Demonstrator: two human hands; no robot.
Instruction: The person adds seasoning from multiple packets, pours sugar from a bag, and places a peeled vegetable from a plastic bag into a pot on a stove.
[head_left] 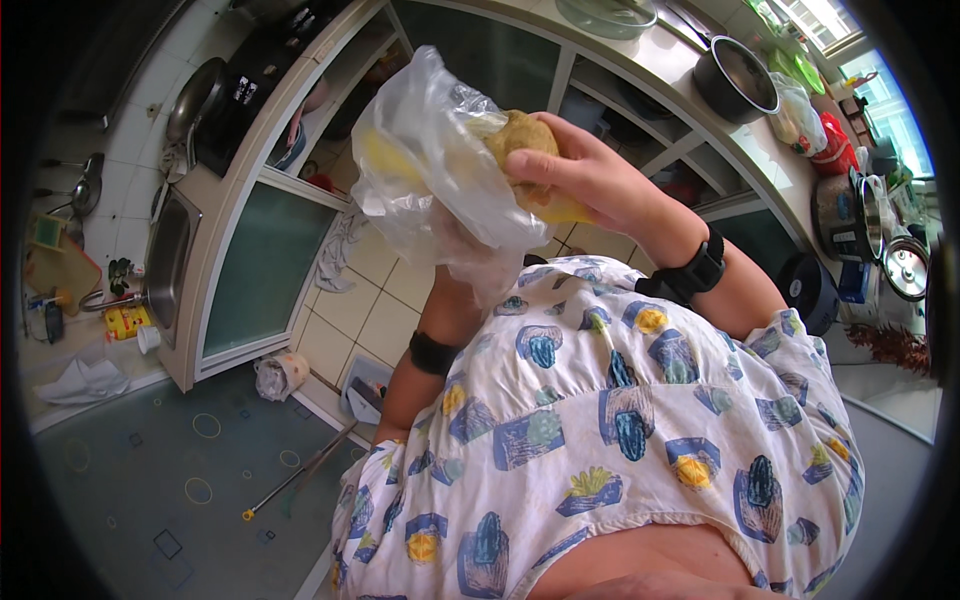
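Note:
A translucent white plastic bag (430, 165) is held up in front of my chest, with something yellow showing through its left side. My right hand (585, 172) is closed around a round, brownish-yellow potato (522, 145) at the bag's right edge, thumb across its front. Below that thumb, another yellow piece (562, 210) shows against the palm. My left hand (462, 238) supports the bag from below and behind. The film blurs it and its fingers are mostly hidden.
A counter with a sink (172, 262) and a stove (262, 90) runs along the left. On the counter at the right stand a dark pot (736, 80) and a rice cooker (842, 215). A dustpan (365, 388) and a crumpled cloth (340, 252) lie on the tiled floor.

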